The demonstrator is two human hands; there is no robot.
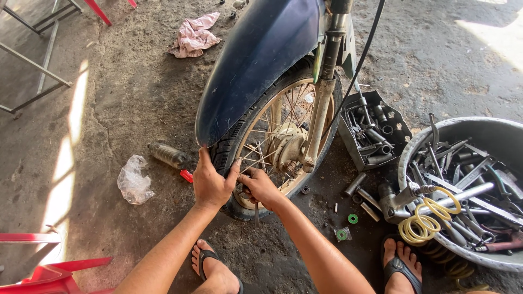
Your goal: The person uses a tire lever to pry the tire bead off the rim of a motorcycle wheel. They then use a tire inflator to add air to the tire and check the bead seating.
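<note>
Both arms bare from elbow down, no sleeves in view. No gloves, watch, rings or bands on left hand (211,185) or right hand (261,188). Nails short, fingers look grimy. Feet in dark thong sandals: left foot (213,268) with black Y-strap between toes, right foot (402,265) same type strap. Toes bare.

Our left hand (211,182) and right hand (260,188) sit on the black rubber motorcycle tyre (224,152). Left of them lie a clear plastic bottle (168,155) and crumpled clear bag (133,181); right, a round grey metal basin of tools (479,136).
</note>
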